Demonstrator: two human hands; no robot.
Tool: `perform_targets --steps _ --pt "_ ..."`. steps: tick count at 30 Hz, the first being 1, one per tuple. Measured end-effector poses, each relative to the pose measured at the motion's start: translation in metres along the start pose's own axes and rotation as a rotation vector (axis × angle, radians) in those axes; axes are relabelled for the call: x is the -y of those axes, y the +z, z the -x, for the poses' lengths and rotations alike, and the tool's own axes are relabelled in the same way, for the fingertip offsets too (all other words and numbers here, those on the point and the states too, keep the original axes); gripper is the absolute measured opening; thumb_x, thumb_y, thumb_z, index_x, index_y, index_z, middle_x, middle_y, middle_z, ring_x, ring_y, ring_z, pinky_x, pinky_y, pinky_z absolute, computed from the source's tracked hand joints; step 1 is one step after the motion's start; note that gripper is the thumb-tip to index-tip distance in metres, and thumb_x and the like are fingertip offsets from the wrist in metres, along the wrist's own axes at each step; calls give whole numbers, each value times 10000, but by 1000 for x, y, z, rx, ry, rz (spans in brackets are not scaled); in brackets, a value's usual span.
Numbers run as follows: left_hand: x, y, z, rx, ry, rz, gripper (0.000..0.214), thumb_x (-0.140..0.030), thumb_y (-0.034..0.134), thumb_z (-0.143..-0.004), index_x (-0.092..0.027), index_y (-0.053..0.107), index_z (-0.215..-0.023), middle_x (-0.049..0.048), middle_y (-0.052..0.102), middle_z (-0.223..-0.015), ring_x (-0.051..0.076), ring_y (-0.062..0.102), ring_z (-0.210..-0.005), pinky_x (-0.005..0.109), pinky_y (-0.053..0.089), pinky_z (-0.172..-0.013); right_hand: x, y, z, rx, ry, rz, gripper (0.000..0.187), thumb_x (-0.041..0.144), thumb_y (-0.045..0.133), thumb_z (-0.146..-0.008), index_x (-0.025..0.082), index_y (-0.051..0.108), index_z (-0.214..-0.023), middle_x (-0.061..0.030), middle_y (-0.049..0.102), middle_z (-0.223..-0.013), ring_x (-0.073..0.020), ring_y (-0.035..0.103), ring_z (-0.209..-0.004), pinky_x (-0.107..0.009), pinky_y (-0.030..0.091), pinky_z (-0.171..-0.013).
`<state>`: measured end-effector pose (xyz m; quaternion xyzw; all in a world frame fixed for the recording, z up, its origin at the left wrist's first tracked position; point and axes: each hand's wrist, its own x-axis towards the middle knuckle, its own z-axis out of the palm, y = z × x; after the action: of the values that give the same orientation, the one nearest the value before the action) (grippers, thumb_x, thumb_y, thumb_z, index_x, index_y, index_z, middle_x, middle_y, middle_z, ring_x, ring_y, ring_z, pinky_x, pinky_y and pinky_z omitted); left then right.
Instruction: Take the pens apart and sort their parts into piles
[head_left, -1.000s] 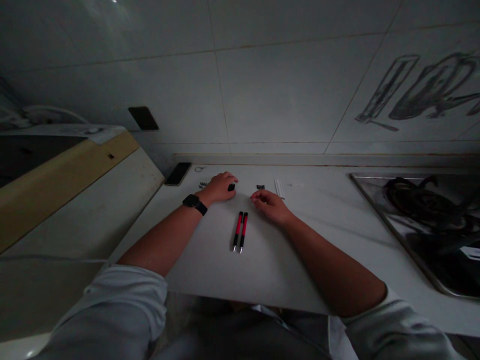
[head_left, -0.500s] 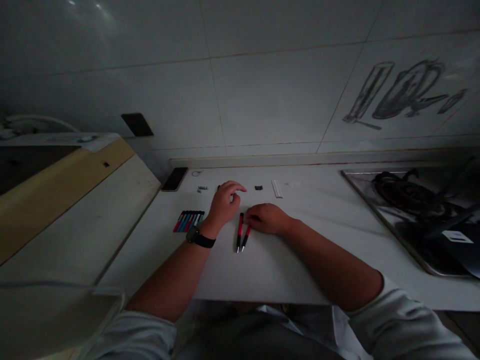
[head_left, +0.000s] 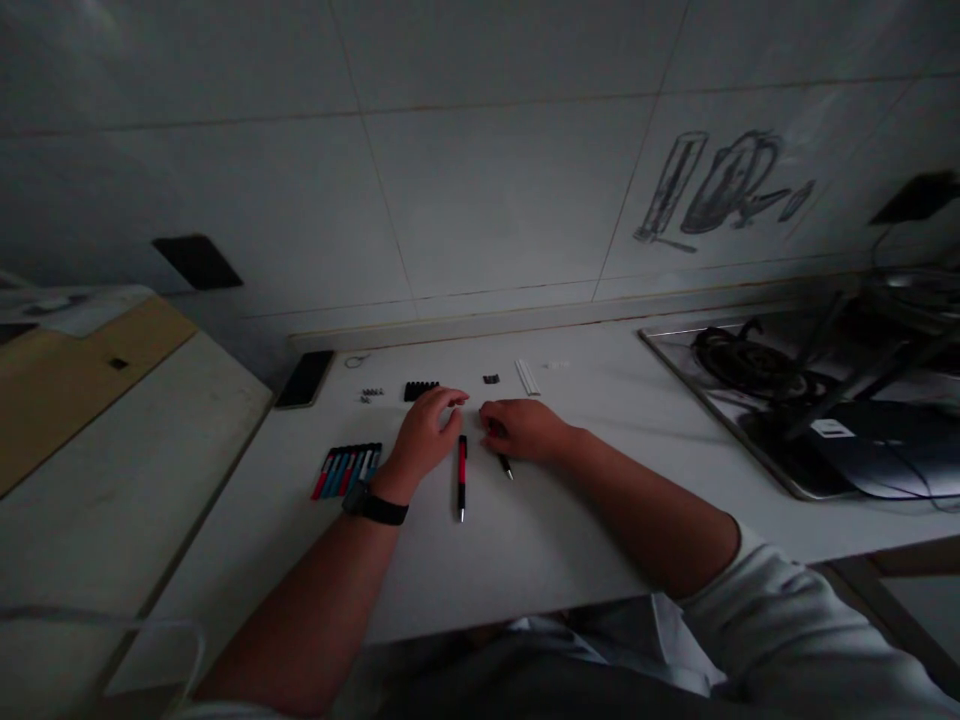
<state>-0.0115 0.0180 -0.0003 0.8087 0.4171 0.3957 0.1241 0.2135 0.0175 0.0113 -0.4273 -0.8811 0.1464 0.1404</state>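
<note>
My right hand (head_left: 531,430) is closed around a pen (head_left: 506,467), whose dark lower barrel and silver tip stick out below the fingers; the rest is hidden by the hand. My left hand (head_left: 427,430), with a watch on the wrist, hovers over the counter with thumb and curved fingers apart and nothing visible between them. A red and black pen (head_left: 462,478) lies between the hands, tip toward me. Just behind my left fingers is a row of small black parts (head_left: 420,390). Left of that wrist, several red, blue and white barrels with black ends (head_left: 346,470) lie side by side.
Along the back of the counter lie a phone (head_left: 305,379), a ring-like loop (head_left: 356,361), small metallic pieces (head_left: 370,394), small dark pieces (head_left: 491,379) and white sticks (head_left: 527,377). A gas stove (head_left: 739,350) stands at the right, a pale cabinet (head_left: 135,420) at the left.
My right hand has shifted one pen away from the other, so only its tip end shows. My left hand has moved slightly, uncovering the black parts. The whole view has turned to the right.
</note>
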Motion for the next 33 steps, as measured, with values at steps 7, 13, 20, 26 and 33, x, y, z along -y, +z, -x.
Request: perform_targets --steps 7,13,20,26,33 --pt "1 -1 0 79 -26 17 153 -247 661 -944 -238 690 -1093 49 739 -1069 215 689 -1026 404 552 -962 -2 12 -4 -167 7 -269 249 216 644 -886 240 582 -1126 -36 734 -952 -169 635 -779 -275 422 -717" --pt "6 -4 -2 1 -86 35 73 -268 665 -941 -243 715 -987 34 754 -993 211 701 -971 392 568 -935 -13 10 -6 -235 47 -233 249 338 662 -928 249 635 -1158 -47 735 -969 -185 638 -820 -286 423 -724" --pt "16 -6 -4 -202 -212 117 105 -288 684 -940 -229 728 -1016 34 768 -1031 194 712 -966 361 570 -930 -32 7 -11 -300 129 -379 287 458 558 -977 218 705 -1034 -42 711 -853 -176 602 -722 -295 418 -682" --pt "17 -5 -2 -153 -194 91 127 -254 704 -927 -235 735 -1049 36 770 -1060 190 716 -971 368 570 -951 -34 3 -12 -329 164 -624 382 571 560 -942 212 683 -901 -40 702 -790 -185 622 -729 -309 462 -700" --pt "16 -5 -2 -144 -163 52 81 -239 724 -913 -240 749 -990 17 773 -992 186 713 -954 361 562 -940 -32 3 -11 -344 217 -662 364 568 601 -910 215 683 -885 -50 721 -781 -188 635 -709 -319 481 -696"
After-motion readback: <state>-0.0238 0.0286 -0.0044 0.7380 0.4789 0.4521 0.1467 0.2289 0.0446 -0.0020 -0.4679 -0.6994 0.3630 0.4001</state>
